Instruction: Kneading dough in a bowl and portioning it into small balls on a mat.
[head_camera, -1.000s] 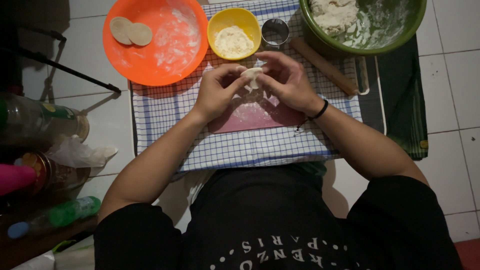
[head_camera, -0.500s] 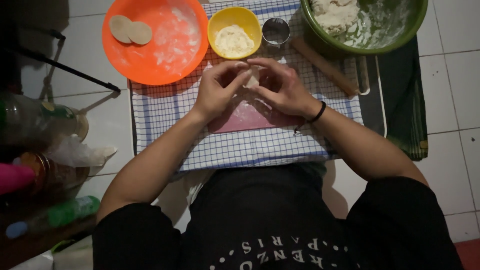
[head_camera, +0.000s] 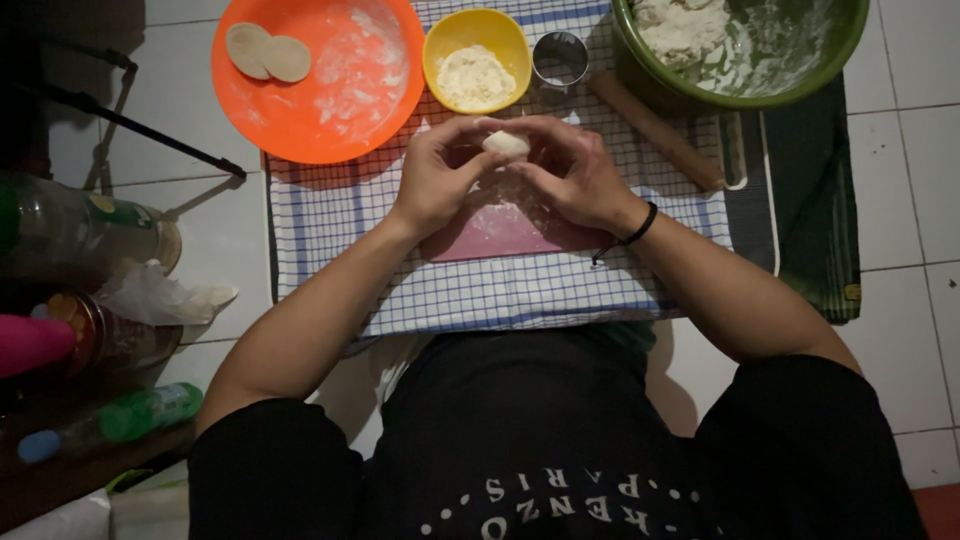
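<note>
White tiled floor (head_camera: 905, 150) under a checked cloth (head_camera: 500, 290), both hands, left (head_camera: 440, 180) and right (head_camera: 580, 180), pinching a small dough ball (head_camera: 506, 145) above a pink mat (head_camera: 505, 232); likely to tear or stick if squeezed hard.

A soft, matt piece of dough (head_camera: 506, 145) is resting on a checked woven cloth (head_camera: 330, 225). A glossy orange plastic plate (head_camera: 320, 75) is showing a dusting of flour. A smooth wooden rolling pin (head_camera: 655, 130) is lying beside a shiny metal ring cutter (head_camera: 560, 58).
</note>
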